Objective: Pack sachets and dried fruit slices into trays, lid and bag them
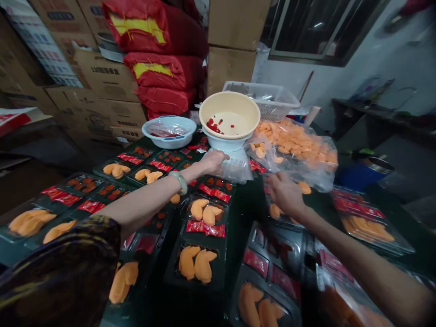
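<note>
Over trays: left hand on plastic bag, right hand near orange piece.

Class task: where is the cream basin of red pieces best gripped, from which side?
Grip the cream basin by its flared rim, from the near side, above the left hand. It perches on a smaller white bowl, so the overhanging lip likely suits a straight lift.

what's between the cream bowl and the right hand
In the head view, a clear plastic bag of orange pieces lies between the cream bowl and the right hand.
</note>
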### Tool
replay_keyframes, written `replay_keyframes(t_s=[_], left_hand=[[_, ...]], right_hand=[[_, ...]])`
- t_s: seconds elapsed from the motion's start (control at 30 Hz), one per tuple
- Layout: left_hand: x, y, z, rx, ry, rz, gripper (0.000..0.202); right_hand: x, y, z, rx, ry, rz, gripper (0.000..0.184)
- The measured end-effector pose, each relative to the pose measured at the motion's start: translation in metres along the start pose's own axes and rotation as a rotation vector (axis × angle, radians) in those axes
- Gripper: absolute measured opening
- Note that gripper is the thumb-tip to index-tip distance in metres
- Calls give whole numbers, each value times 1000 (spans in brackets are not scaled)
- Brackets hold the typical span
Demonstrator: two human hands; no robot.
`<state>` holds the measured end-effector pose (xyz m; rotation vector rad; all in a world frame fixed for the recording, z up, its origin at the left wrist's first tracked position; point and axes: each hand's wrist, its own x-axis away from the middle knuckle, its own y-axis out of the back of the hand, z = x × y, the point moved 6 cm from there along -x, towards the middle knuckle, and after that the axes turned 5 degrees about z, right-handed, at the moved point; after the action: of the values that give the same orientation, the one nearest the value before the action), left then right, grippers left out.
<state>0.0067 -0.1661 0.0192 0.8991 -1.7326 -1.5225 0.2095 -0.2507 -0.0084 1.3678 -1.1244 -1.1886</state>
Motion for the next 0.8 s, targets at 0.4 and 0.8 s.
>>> replay_keyframes(t_s=[0.4,0.8], left_hand=[[25,-6,25,-36,-66,-104,72],[85,86,-3,609,-398,-474,31]], right_hand=[[-56,6,81,284,443,-229,28],[-29,190,89,-753,600,-95,19]])
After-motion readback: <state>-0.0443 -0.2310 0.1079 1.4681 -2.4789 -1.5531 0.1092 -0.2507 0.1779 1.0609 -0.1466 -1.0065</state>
